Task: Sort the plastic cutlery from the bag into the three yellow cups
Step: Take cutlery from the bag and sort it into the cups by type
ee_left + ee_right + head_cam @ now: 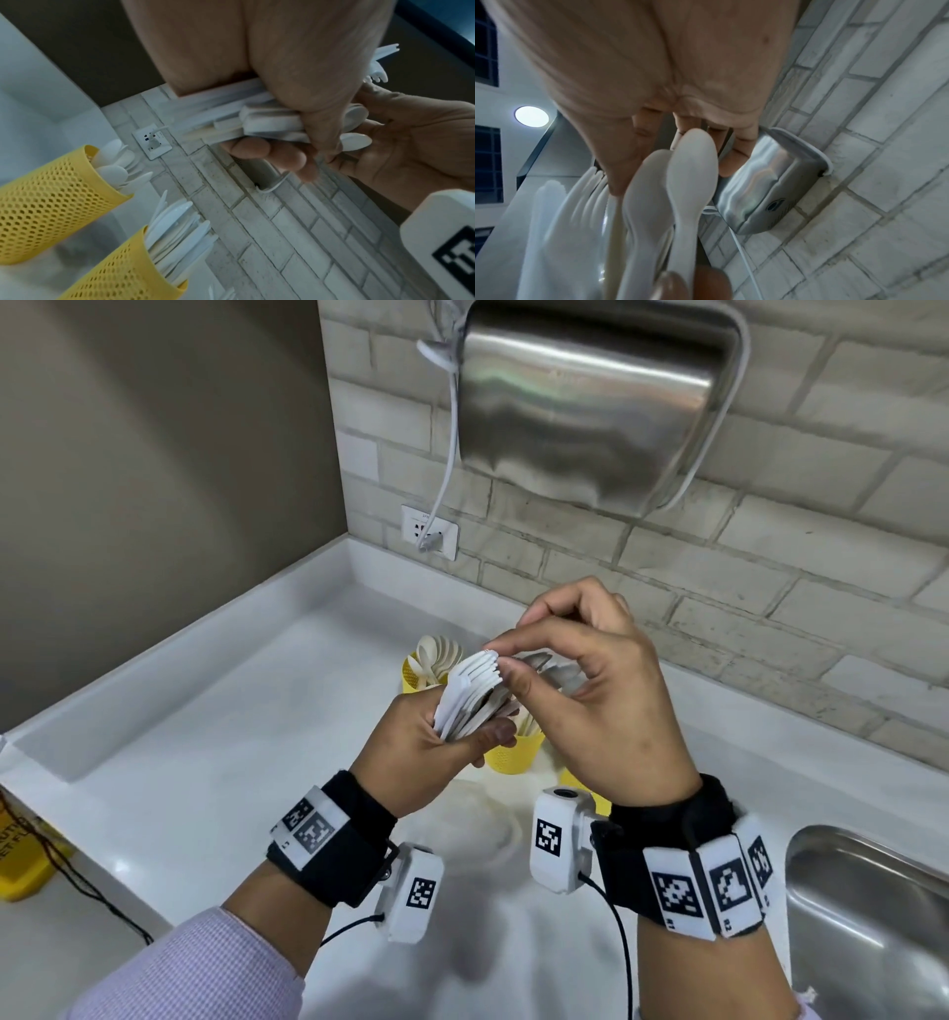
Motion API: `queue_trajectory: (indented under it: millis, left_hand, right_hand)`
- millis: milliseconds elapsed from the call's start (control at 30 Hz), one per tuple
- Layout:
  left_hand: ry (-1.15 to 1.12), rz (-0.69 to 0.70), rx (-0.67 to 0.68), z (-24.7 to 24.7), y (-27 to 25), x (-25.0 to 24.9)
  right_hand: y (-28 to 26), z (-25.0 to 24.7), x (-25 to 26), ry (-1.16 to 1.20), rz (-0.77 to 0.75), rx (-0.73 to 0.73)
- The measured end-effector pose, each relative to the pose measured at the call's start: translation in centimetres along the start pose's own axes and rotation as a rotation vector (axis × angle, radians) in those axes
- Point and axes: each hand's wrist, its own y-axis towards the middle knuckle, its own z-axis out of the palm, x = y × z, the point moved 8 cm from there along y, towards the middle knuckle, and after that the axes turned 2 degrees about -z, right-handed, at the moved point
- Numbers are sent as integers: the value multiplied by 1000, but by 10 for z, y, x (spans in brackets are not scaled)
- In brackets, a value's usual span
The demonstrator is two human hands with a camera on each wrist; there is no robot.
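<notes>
Left hand (421, 752) fists mixed cutlery bundle (470, 698), fanned for picking; right hand (590, 690) fingertips pinch fork tips (spoons (693, 168) behind), above yellow cups (49, 207).

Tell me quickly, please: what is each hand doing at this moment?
Left hand: grips a bundle of white plastic cutlery.
Right hand: thumb and forefinger pinch the top of that bundle.

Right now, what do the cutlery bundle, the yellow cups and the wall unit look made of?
Cutlery bundle in the left hand: white plastic, matte, thin moulded tines and bowls. Yellow cups: probably plastic, though coated metal is possible; walls perforated like mesh. Wall unit: brushed metal, likely stainless, with streaky reflections.
</notes>
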Motion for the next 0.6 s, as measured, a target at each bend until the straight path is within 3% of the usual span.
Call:
queue_trajectory:
  millis: [133,600]
  left_hand:
    - [38,21,-18,-1,-1,-3]
    - [50,-2,-20,-2,-5,-4]
  right_hand:
    - [-2,1,-2,145,43,-5]
    - [-3,4,-3,183,102,-108]
